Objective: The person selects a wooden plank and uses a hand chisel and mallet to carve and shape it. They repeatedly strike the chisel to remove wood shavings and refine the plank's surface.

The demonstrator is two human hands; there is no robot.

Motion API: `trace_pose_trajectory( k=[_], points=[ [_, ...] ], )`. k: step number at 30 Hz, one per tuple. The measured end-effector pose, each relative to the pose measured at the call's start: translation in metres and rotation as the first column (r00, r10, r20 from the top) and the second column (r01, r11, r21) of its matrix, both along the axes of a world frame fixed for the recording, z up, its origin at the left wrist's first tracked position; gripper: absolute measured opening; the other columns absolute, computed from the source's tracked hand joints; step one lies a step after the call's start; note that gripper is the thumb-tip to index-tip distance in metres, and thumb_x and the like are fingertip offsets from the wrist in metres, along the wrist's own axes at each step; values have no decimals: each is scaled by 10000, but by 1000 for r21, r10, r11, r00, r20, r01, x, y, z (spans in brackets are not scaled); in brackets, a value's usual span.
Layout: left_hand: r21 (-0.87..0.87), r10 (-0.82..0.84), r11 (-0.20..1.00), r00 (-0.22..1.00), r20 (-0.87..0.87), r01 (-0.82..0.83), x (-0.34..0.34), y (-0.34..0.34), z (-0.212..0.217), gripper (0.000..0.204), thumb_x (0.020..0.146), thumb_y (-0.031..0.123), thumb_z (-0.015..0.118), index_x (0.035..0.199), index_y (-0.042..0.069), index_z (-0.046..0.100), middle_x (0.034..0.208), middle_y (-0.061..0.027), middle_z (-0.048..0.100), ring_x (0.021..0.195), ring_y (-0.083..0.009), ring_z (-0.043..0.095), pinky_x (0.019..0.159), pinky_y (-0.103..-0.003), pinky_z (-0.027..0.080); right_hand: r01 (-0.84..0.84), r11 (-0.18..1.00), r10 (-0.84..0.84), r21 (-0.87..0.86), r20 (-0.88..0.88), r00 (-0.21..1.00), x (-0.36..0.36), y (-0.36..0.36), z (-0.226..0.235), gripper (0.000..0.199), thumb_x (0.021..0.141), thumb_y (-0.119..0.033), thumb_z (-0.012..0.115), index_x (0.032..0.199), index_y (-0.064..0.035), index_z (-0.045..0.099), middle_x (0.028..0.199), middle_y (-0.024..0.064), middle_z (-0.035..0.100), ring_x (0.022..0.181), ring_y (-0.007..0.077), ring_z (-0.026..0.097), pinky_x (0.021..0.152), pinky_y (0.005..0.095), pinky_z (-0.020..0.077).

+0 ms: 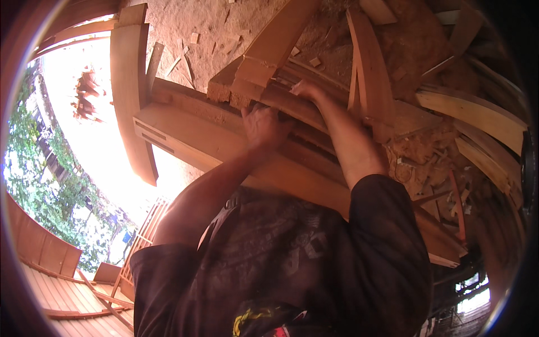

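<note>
A long wooden beam [199, 137] with slots cut near its left end lies slantwise in front of my body. Across its far side rests a wide wooden board [278, 42], its near end stepped and close to both hands. My left hand [264, 126] is closed at that near end, its fingers bent around the wood and partly hidden. Just to the right, my right hand [306, 90] reaches over a narrower wooden piece [297, 109]; its fingers are curled in beside the wide board, and what they grip is hidden.
An upright plank [130, 101] stands across the beam's left end. Curved boards [373, 73] lean at the right, with more stacked timber [477, 109] beyond. Small offcuts [194, 38] and sawdust cover the ground. Bright daylight and trees [39, 185] show at the left.
</note>
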State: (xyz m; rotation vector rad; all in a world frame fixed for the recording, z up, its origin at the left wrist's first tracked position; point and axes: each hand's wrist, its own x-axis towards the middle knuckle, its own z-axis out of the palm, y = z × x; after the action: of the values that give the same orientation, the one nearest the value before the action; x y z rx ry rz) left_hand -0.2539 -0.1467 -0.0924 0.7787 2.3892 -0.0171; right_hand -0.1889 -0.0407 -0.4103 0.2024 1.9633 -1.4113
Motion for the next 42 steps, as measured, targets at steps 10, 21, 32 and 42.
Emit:
trace_pose_trajectory(
  k=[10, 21, 32, 42],
  points=[
    [-29, 42, 999, 990, 138, -38, -7, -2, 5, 409, 786, 470, 802, 990, 116, 818, 987, -101, 789, 1127, -289, 692, 1112, -489, 319, 236, 963, -267, 132, 311, 912, -2, 24, 91, 338, 914, -363, 779, 1085, -75, 830, 1153, 170, 794, 1054, 260, 757, 932, 397, 568],
    [29, -2, 1000, 998, 70, 0, -6, -7, 2, 373, 801, 442, 787, 970, 111, 816, 970, -117, 789, 1078, -296, 709, 1098, -492, 339, 213, 971, -237, 111, 293, 926, 1, 18, 52, 720, 687, -463, 876, 1229, -4, 758, 1262, 244, 739, 1159, 365, 722, 993, 433, 565],
    [102, 19, 994, 998, 55, -25, -4, -3, 17, 325, 823, 417, 776, 945, 117, 799, 922, -110, 780, 1032, -317, 710, 1057, -491, 386, 192, 951, -217, 242, 81, 973, -4, 20, 97, 369, 919, -370, 716, 1095, -69, 837, 1130, 137, 807, 1063, 251, 761, 942, 403, 571],
    [-49, -63, 996, 991, 119, 69, -13, 8, 23, 340, 832, 461, 783, 980, 158, 825, 959, -101, 791, 1072, -292, 718, 1094, -522, 338, -20, 968, 8, 250, 48, 999, 16, 9, 5, 505, 925, -497, 719, 1156, -56, 804, 1223, 148, 778, 1120, 264, 745, 1010, 397, 543]
  ],
)
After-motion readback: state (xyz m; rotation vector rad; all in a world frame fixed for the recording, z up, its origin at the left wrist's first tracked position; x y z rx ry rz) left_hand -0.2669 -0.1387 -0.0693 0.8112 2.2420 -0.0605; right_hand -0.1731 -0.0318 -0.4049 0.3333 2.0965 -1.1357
